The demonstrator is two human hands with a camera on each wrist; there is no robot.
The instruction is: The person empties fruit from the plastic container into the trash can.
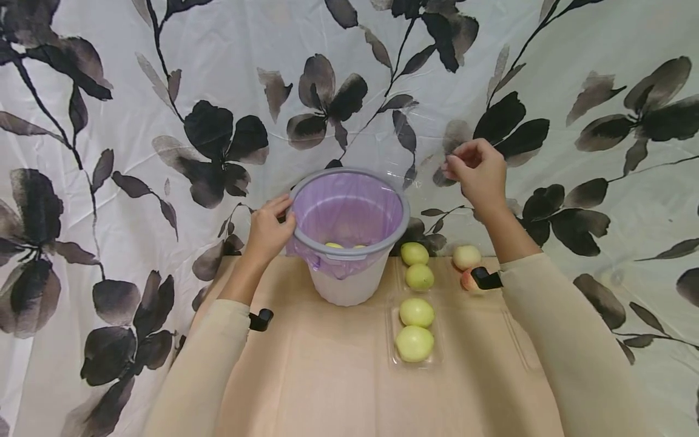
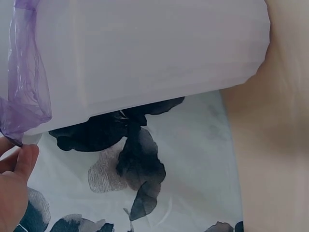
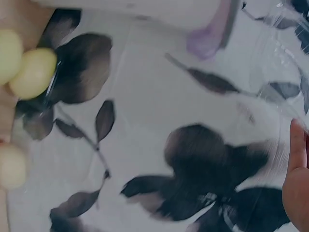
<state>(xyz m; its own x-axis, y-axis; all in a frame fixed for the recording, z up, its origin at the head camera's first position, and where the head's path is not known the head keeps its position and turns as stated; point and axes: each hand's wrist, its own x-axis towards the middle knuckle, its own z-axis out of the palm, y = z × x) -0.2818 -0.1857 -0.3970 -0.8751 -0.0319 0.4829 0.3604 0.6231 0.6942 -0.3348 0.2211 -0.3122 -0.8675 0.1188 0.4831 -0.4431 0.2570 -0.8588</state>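
Note:
A white bin (image 1: 349, 285) with a grey rim is lined with a purple bag (image 1: 349, 200). My left hand (image 1: 269, 227) grips the rim on its left side, thumb and fingers at the bag's edge. Raised to the right of the bin, my right hand (image 1: 480, 176) pinches a thin clear plastic piece (image 3: 277, 58) between thumb and fingers. In the head view this plastic reaches left over the bin's far right rim and nearly vanishes against the cloth. Down inside the bin lie yellow-green pieces (image 1: 334, 245), partly hidden by the front rim.
Right of the bin, several yellow-green fruits (image 1: 417, 312) stand in a row, the nearer ones in a clear plastic tray (image 1: 392, 352). A pale fruit (image 1: 466, 257) and a reddish one (image 1: 468, 280) sit by my right wrist. Floral cloth (image 1: 327, 73) hangs behind the wooden table (image 1: 327, 376).

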